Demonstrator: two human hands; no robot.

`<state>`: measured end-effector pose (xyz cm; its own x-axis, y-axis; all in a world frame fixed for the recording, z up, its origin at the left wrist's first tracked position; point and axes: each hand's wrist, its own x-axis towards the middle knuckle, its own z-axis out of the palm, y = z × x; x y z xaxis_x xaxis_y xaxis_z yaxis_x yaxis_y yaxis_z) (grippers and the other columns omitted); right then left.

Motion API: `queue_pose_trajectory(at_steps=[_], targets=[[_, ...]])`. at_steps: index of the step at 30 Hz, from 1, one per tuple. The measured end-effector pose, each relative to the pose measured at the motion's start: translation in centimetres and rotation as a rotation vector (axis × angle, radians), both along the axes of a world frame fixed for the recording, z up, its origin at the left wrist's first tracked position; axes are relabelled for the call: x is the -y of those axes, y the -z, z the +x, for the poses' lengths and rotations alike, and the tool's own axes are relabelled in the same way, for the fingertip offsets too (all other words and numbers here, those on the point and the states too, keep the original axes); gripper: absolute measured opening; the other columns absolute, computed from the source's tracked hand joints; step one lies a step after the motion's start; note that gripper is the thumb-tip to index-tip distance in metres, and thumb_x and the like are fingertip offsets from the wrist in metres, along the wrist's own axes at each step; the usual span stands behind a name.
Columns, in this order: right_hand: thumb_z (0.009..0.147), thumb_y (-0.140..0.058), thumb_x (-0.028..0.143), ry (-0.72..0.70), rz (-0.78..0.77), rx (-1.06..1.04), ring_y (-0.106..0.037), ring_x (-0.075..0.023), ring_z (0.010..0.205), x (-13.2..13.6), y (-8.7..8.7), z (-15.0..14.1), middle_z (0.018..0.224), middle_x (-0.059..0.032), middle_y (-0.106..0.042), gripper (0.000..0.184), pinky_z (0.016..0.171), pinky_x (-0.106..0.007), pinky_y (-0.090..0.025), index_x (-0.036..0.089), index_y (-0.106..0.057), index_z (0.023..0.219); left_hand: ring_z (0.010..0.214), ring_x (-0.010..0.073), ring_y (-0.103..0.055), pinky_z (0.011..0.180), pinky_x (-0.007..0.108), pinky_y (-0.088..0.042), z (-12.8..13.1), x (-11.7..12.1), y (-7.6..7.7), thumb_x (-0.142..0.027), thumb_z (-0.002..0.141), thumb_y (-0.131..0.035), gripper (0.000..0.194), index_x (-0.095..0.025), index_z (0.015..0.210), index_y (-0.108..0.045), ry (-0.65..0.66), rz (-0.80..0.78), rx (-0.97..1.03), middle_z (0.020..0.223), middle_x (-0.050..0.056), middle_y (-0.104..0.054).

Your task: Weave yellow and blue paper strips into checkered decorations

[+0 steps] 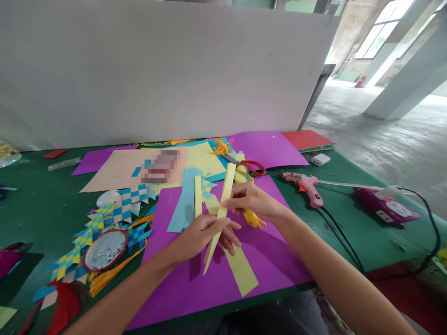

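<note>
Both my hands hold a long folded yellow paper strip [227, 184] slantwise above a purple sheet [272, 260]. My left hand [206, 232] pinches its lower part between thumb and fingers. Higher up, my right hand [247, 201] grips the same strip with thumb and forefinger. Beneath them a wider yellow strip [243, 274] lies on the purple sheet, partly covered by my left hand. Left of the held strip are a narrow yellow strip [198, 195] and several light blue strips [186, 204]. A yellow tassel [253, 218] shows under my right wrist.
Red-handled scissors [252, 166] lie behind my hands. On the right rest a pink glue gun [307, 186] with its cord and a purple power strip [387, 207]. Woven paper pieces [127, 204] and a round lid holding small bits [105, 250] sit left. A white panel [167, 74] stands behind.
</note>
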<state>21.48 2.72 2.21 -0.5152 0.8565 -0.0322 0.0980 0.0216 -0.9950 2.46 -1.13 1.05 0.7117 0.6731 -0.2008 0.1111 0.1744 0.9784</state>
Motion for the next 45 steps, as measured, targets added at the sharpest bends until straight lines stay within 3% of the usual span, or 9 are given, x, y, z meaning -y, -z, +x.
queue_pose_trajectory(at_steps=[8, 15, 22, 34, 42, 45], targets=[[0.078, -0.068, 0.033, 0.054, 0.029, -0.053, -0.043, -0.0058, 0.047, -0.3, -0.3, 0.7, 0.051, 0.0026, -0.051, 0.029, 0.045, -0.021, -0.031, 0.013, -0.057, 0.059, 0.071, 0.023, -0.071, 0.067, 0.035, -0.056, 0.0, 0.1, 0.0, -0.038, 0.097, -0.039, 0.041, -0.006, 0.106, -0.063, 0.014, -0.012, -0.003, 0.088, 0.017, -0.073], [0.078, -0.068, 0.038, -0.168, -0.032, 0.077, -0.045, -0.0067, 0.05, 0.0, 0.0, 0.5, 0.059, 0.0025, -0.055, 0.025, 0.046, -0.021, -0.034, 0.013, -0.065, 0.075, 0.067, 0.022, -0.071, 0.065, 0.033, -0.056, -0.1, 0.0, 0.2, -0.039, 0.096, -0.041, 0.04, -0.006, 0.1, -0.064, -0.021, -0.034, 0.026, 0.082, 0.016, -0.073], [0.075, -0.071, 0.04, -0.081, 0.01, 0.071, -0.043, -0.007, 0.052, 0.1, 0.2, 0.1, 0.059, 0.0015, -0.055, 0.028, 0.047, -0.022, -0.032, 0.012, -0.066, 0.069, 0.073, 0.0229, -0.072, 0.069, 0.034, -0.056, 0.0, 0.0, 0.1, -0.038, 0.097, -0.039, 0.04, -0.006, 0.103, -0.063, 0.029, -0.039, 0.021, 0.089, 0.017, -0.073], [0.075, -0.07, 0.04, -0.083, 0.026, 0.073, -0.04, -0.0068, 0.052, 0.1, 0.4, 0.1, 0.058, 0.0024, -0.052, 0.029, 0.047, -0.022, -0.03, 0.013, -0.065, 0.066, 0.077, 0.0216, -0.071, 0.074, 0.034, -0.055, -0.1, 0.4, -0.8, -0.033, 0.1, -0.032, 0.042, -0.006, 0.12, -0.058, 0.089, -0.06, 0.049, 0.095, 0.017, -0.073], [0.075, -0.069, 0.043, -0.086, 0.03, 0.084, -0.041, -0.0068, 0.053, 0.1, 0.4, 0.1, 0.06, 0.0017, -0.053, 0.031, 0.047, -0.022, -0.03, 0.013, -0.066, 0.069, 0.077, 0.0223, -0.071, 0.077, 0.036, -0.053, 0.0, 0.4, -1.4, -0.033, 0.1, -0.031, 0.044, -0.006, 0.12, -0.059, 0.085, -0.059, 0.016, 0.093, 0.017, -0.074], [0.076, -0.068, 0.044, -0.146, 0.005, 0.103, -0.043, -0.0067, 0.051, 0.2, 0.2, 0.2, 0.061, 0.0022, -0.054, 0.03, 0.046, -0.021, -0.032, 0.014, -0.066, 0.074, 0.076, 0.0224, -0.071, 0.076, 0.035, -0.054, 0.0, 0.4, -1.4, -0.034, 0.099, -0.033, 0.044, -0.006, 0.119, -0.06, 0.069, -0.068, 0.011, 0.094, 0.017, -0.074]])
